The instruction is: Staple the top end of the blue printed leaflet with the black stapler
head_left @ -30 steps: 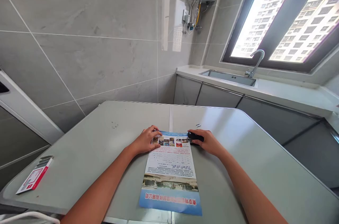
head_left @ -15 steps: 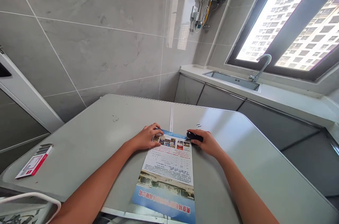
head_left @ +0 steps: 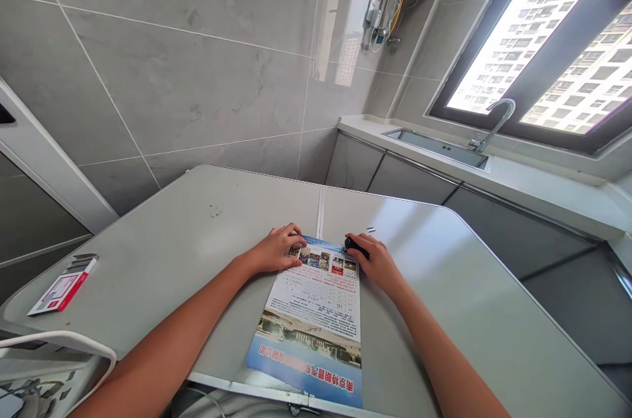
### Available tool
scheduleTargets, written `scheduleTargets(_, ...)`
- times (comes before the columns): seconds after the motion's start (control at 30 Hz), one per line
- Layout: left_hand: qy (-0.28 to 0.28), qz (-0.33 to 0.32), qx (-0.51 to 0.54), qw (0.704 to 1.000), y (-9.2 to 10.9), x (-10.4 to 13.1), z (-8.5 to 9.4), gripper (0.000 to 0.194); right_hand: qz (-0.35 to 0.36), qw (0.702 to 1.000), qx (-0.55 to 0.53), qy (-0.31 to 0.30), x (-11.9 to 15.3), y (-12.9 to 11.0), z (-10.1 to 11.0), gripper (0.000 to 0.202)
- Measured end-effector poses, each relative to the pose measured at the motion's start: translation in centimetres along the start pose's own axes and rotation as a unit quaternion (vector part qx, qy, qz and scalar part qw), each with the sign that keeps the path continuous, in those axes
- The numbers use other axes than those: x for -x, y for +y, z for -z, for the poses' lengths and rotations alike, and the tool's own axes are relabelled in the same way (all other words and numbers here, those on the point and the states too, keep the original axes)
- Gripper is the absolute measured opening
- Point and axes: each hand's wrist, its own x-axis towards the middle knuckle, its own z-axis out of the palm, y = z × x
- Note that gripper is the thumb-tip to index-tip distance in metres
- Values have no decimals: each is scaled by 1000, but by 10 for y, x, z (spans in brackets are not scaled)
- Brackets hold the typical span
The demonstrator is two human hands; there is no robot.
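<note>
A printed flyer [head_left: 316, 299] with photos, text and a blue band lies upside down to me on the table. My left hand [head_left: 276, 249] grips its far left corner, thumb on top and fingers curled over the edge. In my right hand [head_left: 378, 261] is a small black stapler [head_left: 356, 247], its front end at the flyer's far right corner. The fingers wrap over much of the stapler, so whether its jaws are pressed together is hidden.
Two short staple strips [head_left: 370, 230] lie beyond my right hand, and tiny loose bits [head_left: 214, 210] are scattered farther left. A red-and-white packet [head_left: 64, 286] rests at the left of the grey table [head_left: 162, 260]. A white cable [head_left: 74, 339] loops at the lower left.
My right hand has shifted the stapler slightly away from me and left, to the flyer's far right corner. My left hand keeps its hold on the flyer. The camera view has tilted a little.
</note>
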Motion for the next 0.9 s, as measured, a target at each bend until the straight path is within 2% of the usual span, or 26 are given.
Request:
scheduleTargets(0.27, 12, 20, -10, 1000, 1, -3, -3, 41, -7, 998, 63, 6, -2, -2, -5, 40)
scheduleTargets(0.9, 4, 13, -17, 1000, 1, -2, -6, 45, 11, 993, 113, -16, -3, -4, -6, 38)
